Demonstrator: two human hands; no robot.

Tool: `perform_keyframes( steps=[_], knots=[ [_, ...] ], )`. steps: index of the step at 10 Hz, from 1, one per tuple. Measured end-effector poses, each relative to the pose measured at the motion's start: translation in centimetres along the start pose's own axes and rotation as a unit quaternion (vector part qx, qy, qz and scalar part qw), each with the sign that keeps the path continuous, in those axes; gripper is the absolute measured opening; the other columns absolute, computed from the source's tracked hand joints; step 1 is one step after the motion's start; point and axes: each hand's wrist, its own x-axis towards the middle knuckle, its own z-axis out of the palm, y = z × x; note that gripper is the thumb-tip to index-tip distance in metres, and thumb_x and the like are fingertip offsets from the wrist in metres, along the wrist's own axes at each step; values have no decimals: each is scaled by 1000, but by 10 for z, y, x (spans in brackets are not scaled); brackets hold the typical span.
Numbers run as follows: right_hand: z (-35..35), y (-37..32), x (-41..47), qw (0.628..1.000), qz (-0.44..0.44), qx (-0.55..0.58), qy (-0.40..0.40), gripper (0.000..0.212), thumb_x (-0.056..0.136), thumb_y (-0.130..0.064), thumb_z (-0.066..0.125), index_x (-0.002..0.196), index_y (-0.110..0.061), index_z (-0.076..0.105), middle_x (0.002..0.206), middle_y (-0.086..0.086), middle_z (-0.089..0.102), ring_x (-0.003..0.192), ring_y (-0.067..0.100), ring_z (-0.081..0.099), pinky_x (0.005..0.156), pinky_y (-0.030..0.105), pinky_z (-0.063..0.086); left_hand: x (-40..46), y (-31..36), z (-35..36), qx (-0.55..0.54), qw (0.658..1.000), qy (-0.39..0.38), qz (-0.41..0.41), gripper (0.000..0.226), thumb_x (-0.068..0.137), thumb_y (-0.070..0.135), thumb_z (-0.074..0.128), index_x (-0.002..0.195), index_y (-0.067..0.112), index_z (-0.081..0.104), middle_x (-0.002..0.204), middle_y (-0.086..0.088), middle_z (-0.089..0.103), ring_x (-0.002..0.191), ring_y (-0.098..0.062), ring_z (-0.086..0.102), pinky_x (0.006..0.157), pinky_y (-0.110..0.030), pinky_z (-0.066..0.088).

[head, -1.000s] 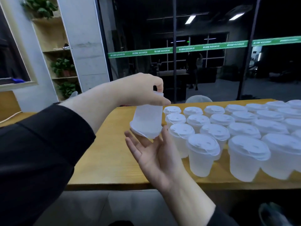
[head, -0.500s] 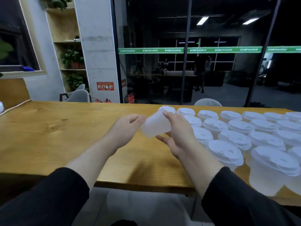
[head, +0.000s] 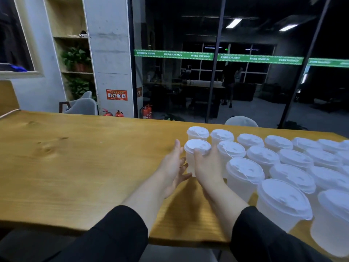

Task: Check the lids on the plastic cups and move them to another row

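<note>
— Which step are you reading?

— I'm judging it as the set-down. The right hand (head: 205, 165) is wrapping its curled fingers round the lidded cup (head: 195, 156), which is standing upright at the left end of the cup block (head: 264, 157), just in front of the far corner cup (head: 197, 132).

— And the left?

— The left hand (head: 172, 167) is hovering just left of that cup, fingers spread, holding nothing. Next, I'm expecting a clean release, then a reach for another cup.
</note>
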Motion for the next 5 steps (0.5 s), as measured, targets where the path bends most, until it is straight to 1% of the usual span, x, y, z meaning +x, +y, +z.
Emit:
perform_keyframes(
  steps=[1,2,3,4,5],
  knots=[
    [5,1,-5,998,-3,65,20,57,101,-43,44,150,-15,35,147,1,51,131,19,51,106,39,43,13,-1,3,10,1000,14,15,65,106,64,27,156,26,42,113,8,63,96,-1,60,86,-32,53],
    [8,7,-1,990,46,128,21,43,108,-39,36,145,-19,45,136,-5,58,122,16,55,92,32,42,22,0,3,-1,1000,7,4,68,105,66,28,158,24,39,147,-5,53,121,-7,56,105,-39,49],
    [4,9,2,978,99,180,30,48,108,-45,32,148,-22,48,144,-7,55,130,14,50,102,33,40,26,1,4,-5,1000,-10,-4,71,103,69,27,162,29,31,167,-9,32,152,-21,33,117,-47,42],
    [1,13,7,969,139,203,22,44,109,-46,32,138,-21,54,134,-5,59,121,16,53,98,34,40,29,1,6,3,1000,-8,-11,70,104,69,26,162,30,31,167,-7,31,154,-24,30,112,-43,46],
    [2,16,3,968,144,204,9,50,106,-52,33,137,-20,55,137,1,61,126,22,56,110,44,44,28,1,4,12,1000,20,12,71,104,67,29,162,25,30,167,-8,31,152,-22,33,107,-39,47]
  ],
)
